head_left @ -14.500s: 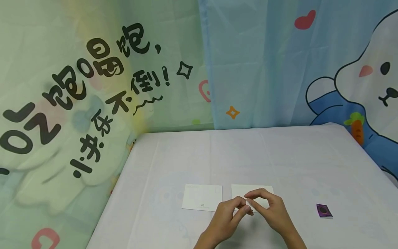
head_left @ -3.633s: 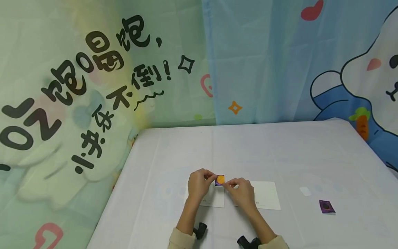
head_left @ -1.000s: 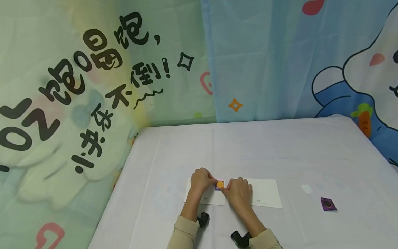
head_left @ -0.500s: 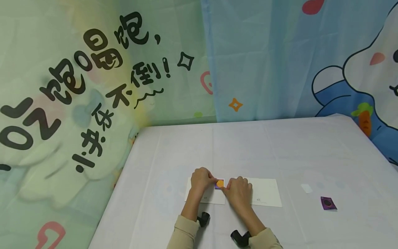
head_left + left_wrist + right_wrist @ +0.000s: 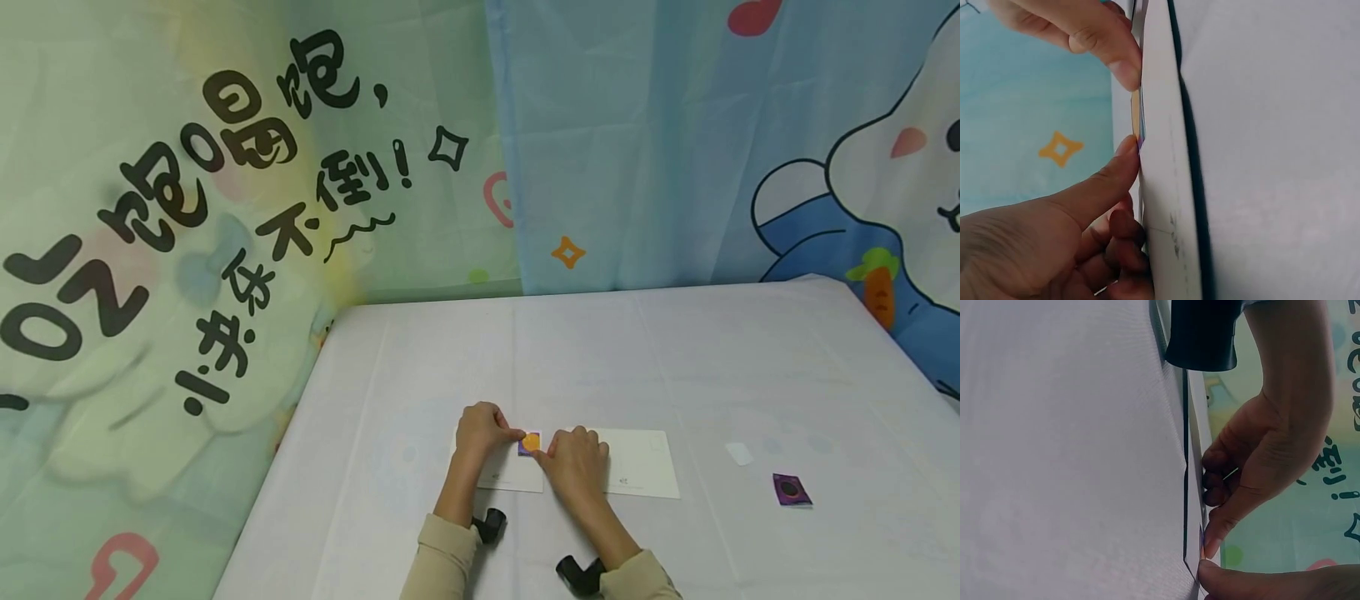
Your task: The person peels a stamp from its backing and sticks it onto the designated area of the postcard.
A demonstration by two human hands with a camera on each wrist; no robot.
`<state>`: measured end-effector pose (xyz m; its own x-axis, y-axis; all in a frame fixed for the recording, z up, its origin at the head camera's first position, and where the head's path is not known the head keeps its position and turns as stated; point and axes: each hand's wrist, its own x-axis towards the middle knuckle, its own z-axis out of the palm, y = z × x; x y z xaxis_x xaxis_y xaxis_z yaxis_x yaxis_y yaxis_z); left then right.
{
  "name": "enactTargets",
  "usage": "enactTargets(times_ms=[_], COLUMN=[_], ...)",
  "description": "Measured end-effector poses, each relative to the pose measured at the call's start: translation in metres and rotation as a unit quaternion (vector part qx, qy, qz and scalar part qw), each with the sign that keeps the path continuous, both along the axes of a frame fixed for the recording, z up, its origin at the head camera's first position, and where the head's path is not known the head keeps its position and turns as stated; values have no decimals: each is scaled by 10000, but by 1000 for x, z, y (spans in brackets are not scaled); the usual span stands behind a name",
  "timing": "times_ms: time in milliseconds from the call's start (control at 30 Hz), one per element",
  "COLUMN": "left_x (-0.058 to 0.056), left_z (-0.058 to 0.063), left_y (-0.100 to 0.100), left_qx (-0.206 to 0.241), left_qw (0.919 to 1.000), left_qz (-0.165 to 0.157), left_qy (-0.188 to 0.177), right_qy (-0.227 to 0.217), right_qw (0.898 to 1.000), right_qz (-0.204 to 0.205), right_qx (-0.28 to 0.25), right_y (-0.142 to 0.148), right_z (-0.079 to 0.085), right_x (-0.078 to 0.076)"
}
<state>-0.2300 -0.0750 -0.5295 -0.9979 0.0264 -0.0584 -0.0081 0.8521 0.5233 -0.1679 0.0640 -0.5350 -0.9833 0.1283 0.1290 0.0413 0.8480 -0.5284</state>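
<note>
A small square stamp-like sticker [image 5: 531, 442], purple with an orange disc, lies at the upper right corner of a white postcard-like card [image 5: 517, 478]. My left hand [image 5: 480, 431] presses the sticker's left side with an outstretched thumb, its other fingers loosely bent over the card. On the lower right side, the thumb of my right hand [image 5: 579, 465] presses too, its fingers folded near the second card [image 5: 645, 463]. Seen edge-on in the left wrist view, the sticker [image 5: 1136, 112] is flat against the card between both thumbs [image 5: 1124, 150]. Part of each card is hidden under a hand.
To the right lie a purple square [image 5: 792, 490] with a dark disc and a small whitish scrap [image 5: 739, 454]. All rests on a white tablecloth [image 5: 420, 358]. Black wrist cameras [image 5: 579, 575] hang beside both forearms. Printed curtains [image 5: 637, 150] stand behind the table.
Since the oldest frame, the orange sticker has come onto the left card and the whitish scrap onto the table. It slid slightly down onto the card; over the last second both hands stay almost still.
</note>
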Motion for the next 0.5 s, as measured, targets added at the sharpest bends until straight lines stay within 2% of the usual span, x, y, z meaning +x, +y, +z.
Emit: enactTargets(times_ms=[133,267,400,500], left_x=[-1,0,2,5], left_z=[-3,-6,-6,-4], left_y=[-2,-3,-2,-1], left_qx=[-279,-305,-237,-248], left_qw=[9987,9981,9990,9991], left_qz=[371,453,343,261], left_qy=[-225,-289,-138,241], right_qy=[28,78,145,195], right_qw=[10000,9999,9998,9998], right_qz=[17,45,59,25], right_qx=[21,66,90,81], right_y=[0,1,1,1], right_z=[0,0,-1,-3], right_x=[1,1,2,2])
